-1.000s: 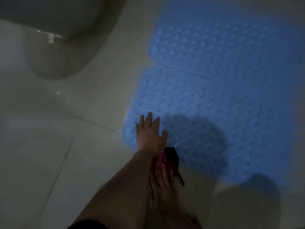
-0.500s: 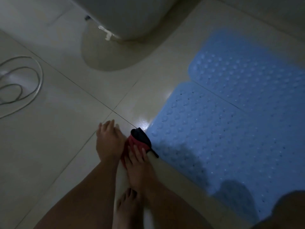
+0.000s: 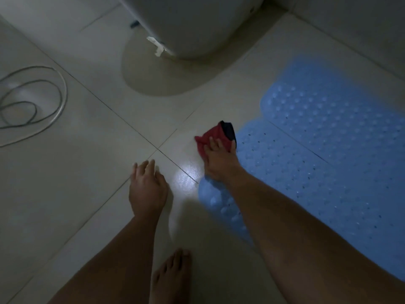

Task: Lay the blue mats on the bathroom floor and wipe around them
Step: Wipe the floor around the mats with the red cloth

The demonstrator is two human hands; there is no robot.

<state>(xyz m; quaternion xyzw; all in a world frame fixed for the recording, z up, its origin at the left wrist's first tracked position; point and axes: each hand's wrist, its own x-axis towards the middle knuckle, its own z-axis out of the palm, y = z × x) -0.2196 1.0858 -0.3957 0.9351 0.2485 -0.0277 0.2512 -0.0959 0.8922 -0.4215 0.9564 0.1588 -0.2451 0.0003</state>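
Note:
Two blue bubbled mats lie flat on the pale tiled floor at the right, the near mat point(image 3: 306, 183) overlapped by the far mat point(image 3: 328, 110). My right hand point(image 3: 217, 160) presses a red and dark cloth point(image 3: 213, 137) onto the tile at the near mat's left edge, fingers spread flat over it. My left hand point(image 3: 146, 189) rests palm down on the bare tile to the left, fingers straight, holding nothing.
A white toilet base point(image 3: 192, 25) stands at the top centre, with a torn strip of tape point(image 3: 156, 46) on it. A coiled grey hose point(image 3: 32, 99) lies on the floor at the far left. My bare foot point(image 3: 173, 279) is at the bottom. A wall runs along the top right.
My right hand has pushed the cloth forward and to the right along the mat's edge. My left hand has come off the mat onto the bare tile, apart from the right hand.

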